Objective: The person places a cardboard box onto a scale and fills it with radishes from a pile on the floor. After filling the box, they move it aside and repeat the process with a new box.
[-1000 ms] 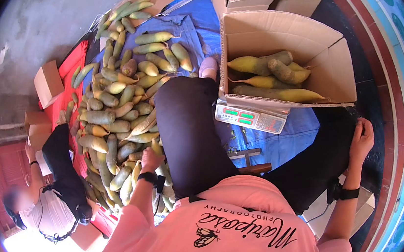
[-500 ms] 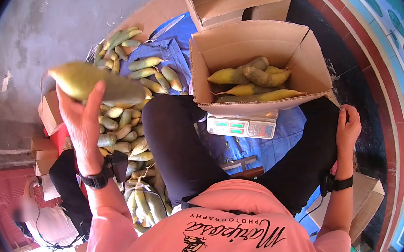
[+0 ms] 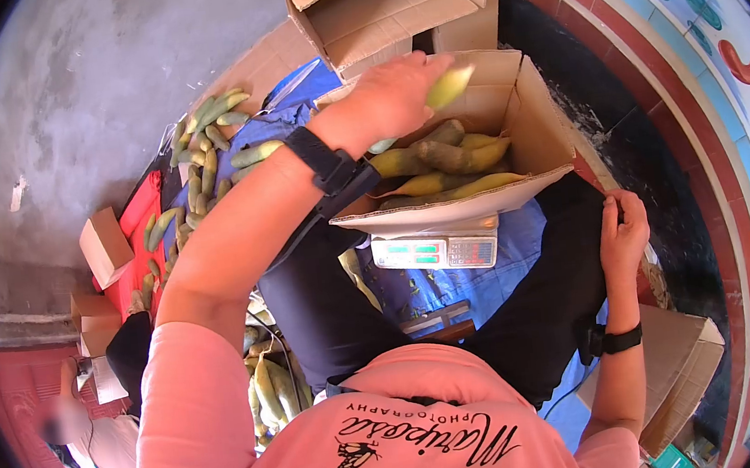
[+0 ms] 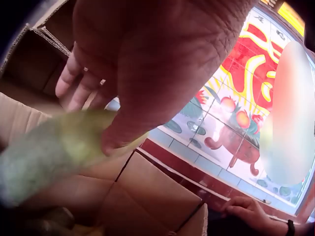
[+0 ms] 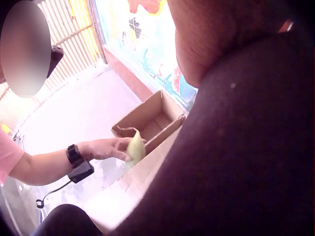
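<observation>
My left hand (image 3: pixel 393 100) holds a green radish (image 3: pixel 449 87) over the cardboard box (image 3: pixel 537 125). In the left wrist view the thumb lies on one side of the blurred radish (image 4: pixel 64 142) and the fingers are on its far side. Several more radishes (image 3: pixel 463 156) lie in the box under it. The box sits on a white digital scale (image 3: pixel 436 250) with green displays. My right hand (image 3: pixel 623 231) rests loosely on the dark trousers at my right knee, beside the box's near corner, with nothing in it.
An open cardboard box (image 3: pixel 397 12) stands behind the scale. To the left, a heap of radishes (image 3: pixel 200 175) spreads over blue sheeting, partly hidden by my left arm. Another person (image 3: pixel 104 436) sits at the far left. A tiled wall (image 3: pixel 646 32) runs along the right.
My left hand picked a radish from the heap, raised it, and swung it rightward over the box. The head view has shifted. My right hand stays at the knee.
</observation>
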Tool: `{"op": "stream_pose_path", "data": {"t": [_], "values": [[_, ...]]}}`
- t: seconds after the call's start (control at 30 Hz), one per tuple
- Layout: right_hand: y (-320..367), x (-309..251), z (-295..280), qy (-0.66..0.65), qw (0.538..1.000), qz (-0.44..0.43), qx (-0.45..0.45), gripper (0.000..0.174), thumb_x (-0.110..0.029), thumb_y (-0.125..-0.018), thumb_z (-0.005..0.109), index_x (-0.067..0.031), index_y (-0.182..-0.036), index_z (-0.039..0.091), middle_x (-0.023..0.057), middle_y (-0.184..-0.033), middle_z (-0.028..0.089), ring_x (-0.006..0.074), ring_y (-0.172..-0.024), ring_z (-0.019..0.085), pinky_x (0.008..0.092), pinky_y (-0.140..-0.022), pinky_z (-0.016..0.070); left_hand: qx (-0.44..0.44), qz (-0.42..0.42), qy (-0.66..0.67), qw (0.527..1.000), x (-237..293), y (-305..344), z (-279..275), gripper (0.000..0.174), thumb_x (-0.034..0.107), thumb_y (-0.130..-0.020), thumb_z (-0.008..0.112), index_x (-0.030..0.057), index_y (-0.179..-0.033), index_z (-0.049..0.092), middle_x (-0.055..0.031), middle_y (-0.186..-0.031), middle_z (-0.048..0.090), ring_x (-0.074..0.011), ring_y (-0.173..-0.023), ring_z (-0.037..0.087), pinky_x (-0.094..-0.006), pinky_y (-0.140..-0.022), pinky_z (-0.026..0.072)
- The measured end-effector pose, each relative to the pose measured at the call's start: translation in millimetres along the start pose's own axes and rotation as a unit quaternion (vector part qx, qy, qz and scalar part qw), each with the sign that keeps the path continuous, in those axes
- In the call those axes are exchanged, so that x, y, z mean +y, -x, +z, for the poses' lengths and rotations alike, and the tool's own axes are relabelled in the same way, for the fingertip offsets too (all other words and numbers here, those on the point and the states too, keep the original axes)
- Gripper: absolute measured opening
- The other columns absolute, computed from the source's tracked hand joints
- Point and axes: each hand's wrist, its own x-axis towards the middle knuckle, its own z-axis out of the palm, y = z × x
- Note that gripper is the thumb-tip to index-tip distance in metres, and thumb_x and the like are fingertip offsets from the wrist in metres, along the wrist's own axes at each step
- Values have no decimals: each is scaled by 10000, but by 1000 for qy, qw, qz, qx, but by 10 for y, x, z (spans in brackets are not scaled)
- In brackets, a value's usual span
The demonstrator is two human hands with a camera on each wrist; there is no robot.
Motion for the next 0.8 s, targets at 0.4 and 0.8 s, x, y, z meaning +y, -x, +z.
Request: {"op": "stream_pose_path", "data": {"t": [0.4, 0.8], "values": [[0, 42, -30, -25, 999, 17, -12, 58, -19, -833, 548, 3, -856, 596, 126, -822, 599, 281, -787, 566, 346, -712, 438, 54, -71, 61, 994, -296, 902, -209, 331, 194, -842, 602, 32, -1130, 582, -165, -1109, 594, -318, -1059, 550, -359, -891, 443], [9, 81, 30, -8, 999, 37, -14, 102, -80, -866, 544, -3, -880, 610, 130, -820, 605, 245, -739, 581, 324, -669, 454, 207, -219, 129, 945, -725, 1895, 318, 330, 247, -930, 507, -3, -1141, 551, -165, -1032, 630, -274, -988, 595, -340, -858, 445]]}}
